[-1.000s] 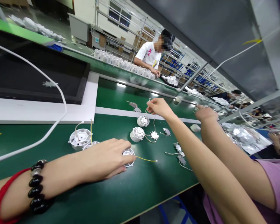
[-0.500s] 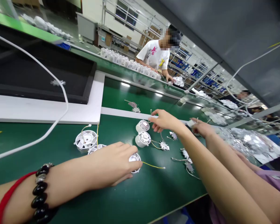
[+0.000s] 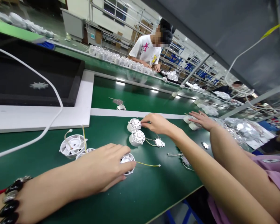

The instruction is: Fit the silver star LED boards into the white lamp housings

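Note:
My left hand (image 3: 107, 165) reaches in from the lower left, with black beads at the wrist. Its fingers are closed around a white fan housing (image 3: 128, 161) resting on the green table, and a yellow wire (image 3: 149, 165) trails rightward from it. Beside the hand stands a spoked white fan housing (image 3: 72, 144); another one is partly covered by my hand. Farther out are two white cylinders (image 3: 137, 137) topped with star-shaped plates. A co-worker's hand (image 3: 156, 123) touches the farther cylinder. My right hand is out of view.
The co-worker's other hand (image 3: 202, 119) spreads over white cylinders at the right. Star-shaped parts with wires (image 3: 159, 142) lie between. A white-framed black belt (image 3: 37, 77) is at left, crossed by a white cable (image 3: 58, 102). Another person (image 3: 146, 49) works opposite.
The view has shifted slightly. My left hand keeps its grip on the fan housing. The co-worker's near hand has moved down onto the farther cylinder; their other hand has opened out.

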Tool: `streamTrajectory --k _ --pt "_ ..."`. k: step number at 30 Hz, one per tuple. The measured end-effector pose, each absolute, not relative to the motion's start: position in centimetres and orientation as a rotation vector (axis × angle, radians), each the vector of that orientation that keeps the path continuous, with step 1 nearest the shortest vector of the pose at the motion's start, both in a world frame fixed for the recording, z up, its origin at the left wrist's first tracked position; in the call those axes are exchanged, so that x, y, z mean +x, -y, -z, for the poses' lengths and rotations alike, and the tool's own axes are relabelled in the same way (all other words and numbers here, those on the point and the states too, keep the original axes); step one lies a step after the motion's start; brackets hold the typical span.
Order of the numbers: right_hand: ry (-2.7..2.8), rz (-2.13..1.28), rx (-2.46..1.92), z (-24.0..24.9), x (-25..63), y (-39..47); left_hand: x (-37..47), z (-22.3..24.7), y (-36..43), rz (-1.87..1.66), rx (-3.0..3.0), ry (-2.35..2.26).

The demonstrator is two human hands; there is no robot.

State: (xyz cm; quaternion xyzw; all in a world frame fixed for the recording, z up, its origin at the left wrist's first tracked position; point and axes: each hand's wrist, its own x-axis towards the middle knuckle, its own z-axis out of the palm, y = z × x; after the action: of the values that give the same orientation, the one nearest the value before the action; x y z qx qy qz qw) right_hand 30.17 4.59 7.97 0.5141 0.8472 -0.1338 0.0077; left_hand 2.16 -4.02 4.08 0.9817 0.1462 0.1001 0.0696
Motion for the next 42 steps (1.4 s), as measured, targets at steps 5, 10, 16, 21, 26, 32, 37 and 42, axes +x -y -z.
streamTrajectory --k 5,10,16,21,26,32,37,42 --pt "-2.690 0.504 1.670 -7.7 29.4 -3.7 2.1 -4.2 3.9 -0.334 2.975 -0.421" --pt "-2.703 0.450 1.644 -6.8 28.9 -3.3 2.0 -4.2 3.9 -0.330 2.977 -0.407" --pt "-2.619 0.364 1.650 -8.7 28.4 -3.4 1.9 -4.4 4.1 -0.326 2.959 -0.431" --pt "-2.565 0.420 1.866 -12.3 25.1 -9.1 2.1 -5.2 4.3 -0.278 2.898 -0.442" --pt "-2.487 0.677 1.872 -10.8 15.9 -15.1 2.3 -5.8 4.3 -0.250 2.960 -0.432" --pt "-2.487 0.885 1.985 -8.9 12.9 -16.8 1.8 -6.7 3.4 -0.408 2.855 -0.489" --pt "-2.721 1.044 2.152 -12.5 17.9 -12.7 1.1 -8.4 1.1 -0.948 2.143 -0.930" --pt "-3.135 1.841 1.841 -13.4 20.2 -4.3 1.5 -9.5 0.1 -0.933 1.110 -0.754"
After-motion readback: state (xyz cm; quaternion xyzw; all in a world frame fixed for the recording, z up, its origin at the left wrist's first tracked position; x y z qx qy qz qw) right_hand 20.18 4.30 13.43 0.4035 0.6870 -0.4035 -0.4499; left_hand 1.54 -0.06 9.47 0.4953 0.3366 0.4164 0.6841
